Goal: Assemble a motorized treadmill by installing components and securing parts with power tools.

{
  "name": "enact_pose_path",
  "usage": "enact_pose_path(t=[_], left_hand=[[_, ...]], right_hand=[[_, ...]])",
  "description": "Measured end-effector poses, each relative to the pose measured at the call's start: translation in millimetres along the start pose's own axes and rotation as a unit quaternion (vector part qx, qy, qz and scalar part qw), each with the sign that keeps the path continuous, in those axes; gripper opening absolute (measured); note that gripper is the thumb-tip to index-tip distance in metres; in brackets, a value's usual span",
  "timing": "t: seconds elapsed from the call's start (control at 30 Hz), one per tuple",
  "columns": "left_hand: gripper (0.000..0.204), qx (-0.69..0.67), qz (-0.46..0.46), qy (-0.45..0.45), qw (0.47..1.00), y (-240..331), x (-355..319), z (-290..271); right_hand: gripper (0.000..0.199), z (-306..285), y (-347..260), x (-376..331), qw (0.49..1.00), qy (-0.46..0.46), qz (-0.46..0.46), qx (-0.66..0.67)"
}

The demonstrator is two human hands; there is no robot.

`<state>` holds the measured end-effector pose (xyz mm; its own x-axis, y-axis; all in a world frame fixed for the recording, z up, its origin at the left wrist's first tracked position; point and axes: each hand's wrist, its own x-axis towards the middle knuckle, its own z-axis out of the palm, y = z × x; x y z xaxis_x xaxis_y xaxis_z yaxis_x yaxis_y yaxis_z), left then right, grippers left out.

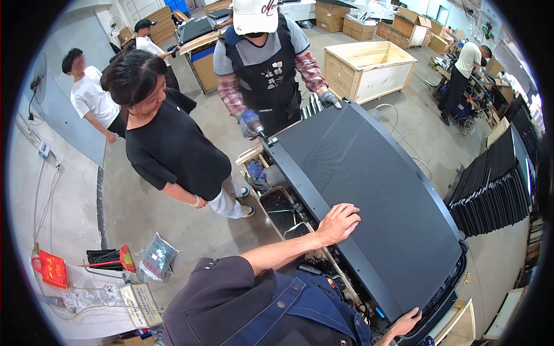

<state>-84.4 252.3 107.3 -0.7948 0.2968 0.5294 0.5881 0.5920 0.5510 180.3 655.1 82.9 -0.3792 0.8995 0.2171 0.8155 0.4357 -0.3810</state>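
Note:
A large dark grey panel (pixel 375 190), slightly bowed along its far edge, lies across a wooden workbench in front of me. My left hand (pixel 339 224) rests on its near flange, fingers lightly bent and holding nothing. At the panel's near right corner, my right hand (pixel 407 320) grips the edge; its underside is hidden. Across from me, a gloved co-worker holds a power screwdriver (pixel 261 132) against the panel's far left corner. That person's other gloved hand (pixel 330 99) lies at the far edge.
Trays of small dark parts (pixel 277 202) stand on the bench beneath the panel's left side. A person in black (pixel 173 138) stands close on the left. Stacked black panels (pixel 490 184) are at right, a wooden crate (pixel 369 72) behind. A hose trails over the floor.

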Motion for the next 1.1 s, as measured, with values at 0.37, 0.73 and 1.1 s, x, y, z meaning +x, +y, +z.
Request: enact_pose_path(t=[0.37, 0.73, 1.1], left_hand=[[0.016, 0.004, 0.004, -0.003, 1.000, 0, 2, 1], [0.018, 0.008, 0.003, 0.001, 1.000, 0, 2, 3], [0.014, 0.006, 0.001, -0.029, 1.000, 6, 1, 2]], right_hand=[[0.065, -2, -4, 0, 1.000, -0.005, 0.016, 0.006], [0.063, 16, 14, 9, 1.000, 0.013, 0.011, 0.006], [0.056, 4, 5, -6, 0.997, 0.029, 0.009, 0.076]])
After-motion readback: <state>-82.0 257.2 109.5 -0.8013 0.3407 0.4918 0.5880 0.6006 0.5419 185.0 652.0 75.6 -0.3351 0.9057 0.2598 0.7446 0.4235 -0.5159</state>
